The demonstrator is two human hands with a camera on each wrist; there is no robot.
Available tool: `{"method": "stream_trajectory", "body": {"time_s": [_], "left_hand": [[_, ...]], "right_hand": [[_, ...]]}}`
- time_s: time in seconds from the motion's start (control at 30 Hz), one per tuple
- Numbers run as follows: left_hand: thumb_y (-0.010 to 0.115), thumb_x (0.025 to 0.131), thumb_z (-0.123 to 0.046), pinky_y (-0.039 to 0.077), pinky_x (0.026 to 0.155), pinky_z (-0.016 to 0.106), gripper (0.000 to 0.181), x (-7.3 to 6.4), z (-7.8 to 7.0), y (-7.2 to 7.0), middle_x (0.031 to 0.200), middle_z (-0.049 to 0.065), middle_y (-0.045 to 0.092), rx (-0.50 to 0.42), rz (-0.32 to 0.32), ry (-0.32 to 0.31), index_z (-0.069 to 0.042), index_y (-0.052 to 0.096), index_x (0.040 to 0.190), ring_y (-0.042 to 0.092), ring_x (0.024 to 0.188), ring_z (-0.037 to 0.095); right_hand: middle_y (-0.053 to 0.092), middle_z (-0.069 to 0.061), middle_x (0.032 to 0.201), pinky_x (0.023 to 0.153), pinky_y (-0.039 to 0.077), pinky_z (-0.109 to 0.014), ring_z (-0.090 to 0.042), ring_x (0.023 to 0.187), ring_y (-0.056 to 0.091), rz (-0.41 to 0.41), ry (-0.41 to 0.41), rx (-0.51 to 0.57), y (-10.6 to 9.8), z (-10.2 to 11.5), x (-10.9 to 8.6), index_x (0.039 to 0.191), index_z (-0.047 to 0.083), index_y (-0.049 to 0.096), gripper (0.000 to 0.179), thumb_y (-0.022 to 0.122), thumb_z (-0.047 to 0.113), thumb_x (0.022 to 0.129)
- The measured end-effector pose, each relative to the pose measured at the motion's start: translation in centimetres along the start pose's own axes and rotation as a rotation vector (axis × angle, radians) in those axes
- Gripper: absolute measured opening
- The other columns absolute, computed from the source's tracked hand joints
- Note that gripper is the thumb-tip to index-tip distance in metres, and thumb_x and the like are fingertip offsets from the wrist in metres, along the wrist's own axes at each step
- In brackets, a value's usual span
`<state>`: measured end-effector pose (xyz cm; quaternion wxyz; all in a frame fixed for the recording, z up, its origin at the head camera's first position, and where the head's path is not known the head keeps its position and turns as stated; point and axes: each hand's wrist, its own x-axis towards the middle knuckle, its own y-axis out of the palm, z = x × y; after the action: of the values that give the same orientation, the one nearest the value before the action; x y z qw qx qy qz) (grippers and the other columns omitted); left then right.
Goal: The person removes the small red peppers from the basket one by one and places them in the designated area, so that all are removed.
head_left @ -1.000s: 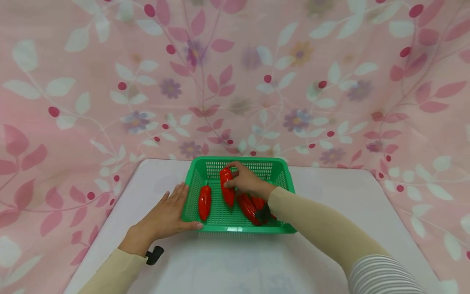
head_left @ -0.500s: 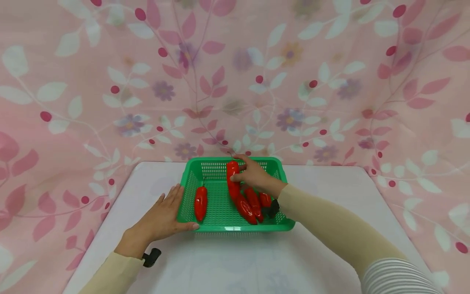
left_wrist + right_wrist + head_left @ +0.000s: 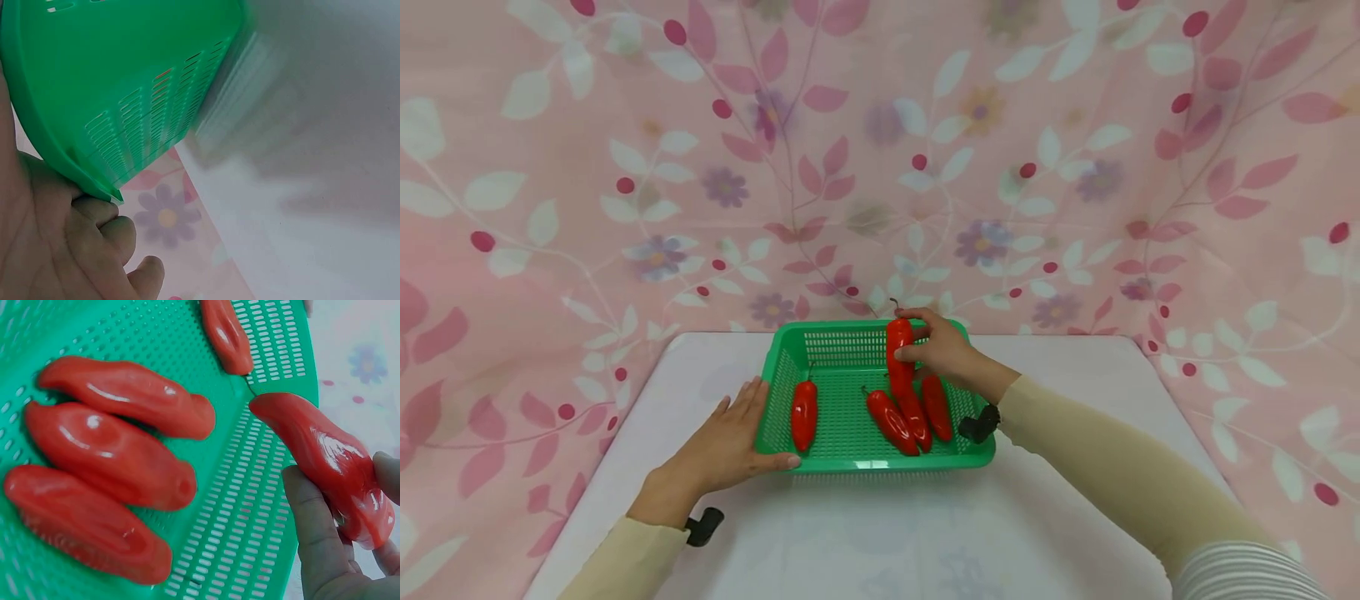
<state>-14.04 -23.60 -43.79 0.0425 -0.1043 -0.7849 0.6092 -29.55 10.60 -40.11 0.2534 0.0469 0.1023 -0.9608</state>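
Observation:
My right hand [image 3: 951, 348] pinches a red chili pepper [image 3: 897, 343] between thumb and fingers. It is held over the back right of a green plastic basket [image 3: 872, 464], its thin stem pointing up. Below it, three more red peppers [image 3: 109, 453] lie side by side in the basket, as the right wrist view shows. Apart from them, a lone red pepper [image 3: 804, 417] lies by the basket's left wall. My left hand [image 3: 726, 446] rests along the left rim, fingers extended and thumb over the front left corner; the left wrist view shows its fingertips at the green rim.
The basket stands on a table with a white cloth [image 3: 865, 542]. Behind the table hangs a pink floral curtain [image 3: 865, 167]. Each wrist carries a small black camera mount [image 3: 980, 425].
My right hand has lifted the pepper and moved it rightward, from the basket's middle to above the group on the right. The left hand stays on the rim. The head view has shifted slightly.

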Motion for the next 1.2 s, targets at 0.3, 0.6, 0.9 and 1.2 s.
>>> {"method": "stream_trajectory", "body": {"time_s": [0.3,0.6,0.9,1.2], "left_hand": [[0.065,0.080,-0.086,0.019,0.127,0.067,0.136,-0.2,-0.2,-0.2,0.172,0.029,0.020,0.007,-0.004,-0.007,0.010,0.018,0.164,0.024,0.158,0.049],[0.062,0.079,-0.089,0.021,0.127,0.067,0.136,-0.3,-0.4,-0.4,0.171,0.030,0.022,0.022,-0.008,-0.004,0.010,0.020,0.163,0.025,0.158,0.049],[0.062,0.079,-0.089,0.019,0.127,0.067,0.138,-0.1,-0.5,-0.5,0.171,0.030,0.021,0.008,-0.001,-0.004,0.010,0.019,0.163,0.023,0.158,0.049],[0.065,0.078,-0.088,0.020,0.127,0.067,0.139,0.0,-0.6,-0.4,0.172,0.029,0.020,-0.009,-0.005,-0.006,0.010,0.017,0.164,0.022,0.158,0.050]], "right_hand": [[0.050,-0.027,0.142,0.088,0.063,-0.060,-0.041,0.112,0.069,-0.024,-0.015,-0.045,-2.3,-0.3,-1.4,0.161,0.013,0.036,0.073,0.072,0.008,0.098],[0.046,-0.029,0.147,0.079,0.065,-0.055,-0.049,0.120,0.065,-0.079,-0.007,-0.095,-5.0,-0.5,-2.7,0.162,0.012,0.035,0.075,0.073,0.011,0.098],[0.043,-0.032,0.152,0.082,0.064,-0.057,-0.053,0.125,0.061,-0.117,-0.023,-0.112,-8.2,-0.8,-4.2,0.166,0.011,0.030,0.077,0.070,0.011,0.100],[0.040,-0.031,0.156,0.086,0.063,-0.059,-0.056,0.128,0.057,-0.182,0.002,-0.156,-11.0,-2.4,-5.4,0.167,0.012,0.027,0.078,0.070,0.012,0.101]]}}
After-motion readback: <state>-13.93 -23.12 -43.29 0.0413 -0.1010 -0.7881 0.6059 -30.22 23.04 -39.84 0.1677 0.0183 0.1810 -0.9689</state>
